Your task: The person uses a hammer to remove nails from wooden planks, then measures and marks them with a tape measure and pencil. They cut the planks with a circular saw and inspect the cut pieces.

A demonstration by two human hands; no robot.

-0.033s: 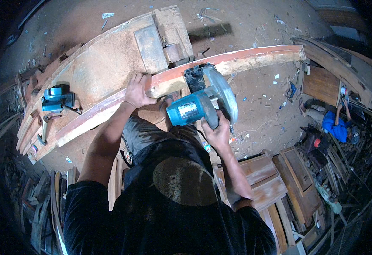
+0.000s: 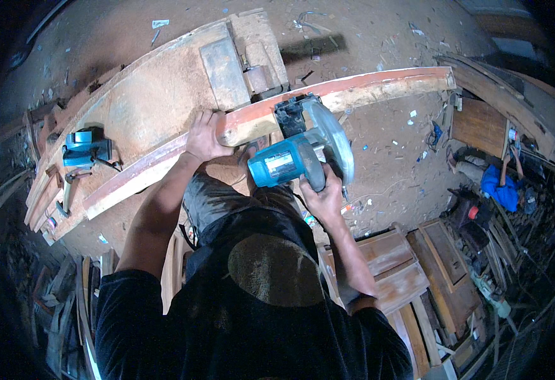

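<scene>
A long reddish board with a pale lower edge (image 2: 398, 82) lies across a dusty work surface (image 2: 170, 69). My left hand (image 2: 205, 136) has its fingers over the board left of the saw, closed on it. A teal circular saw (image 2: 277, 161) with a silver blade guard (image 2: 334, 139) rests with its black base on the board; my right hand (image 2: 320, 193) grips its rear handle. The blade itself is hidden. A teal power tool, apparently a planer (image 2: 87, 149), and a hammer (image 2: 65, 196) lie to the left of my left hand.
A co-worker in blue (image 2: 499, 187) is at the right beside a wooden panel (image 2: 477, 130). Wooden doors and panels (image 2: 385, 272) are stacked at the lower right, timber offcuts (image 2: 62, 304) at the lower left. Curved planks (image 2: 493, 76) lie at the upper right; scraps litter the dirt floor (image 2: 391, 152).
</scene>
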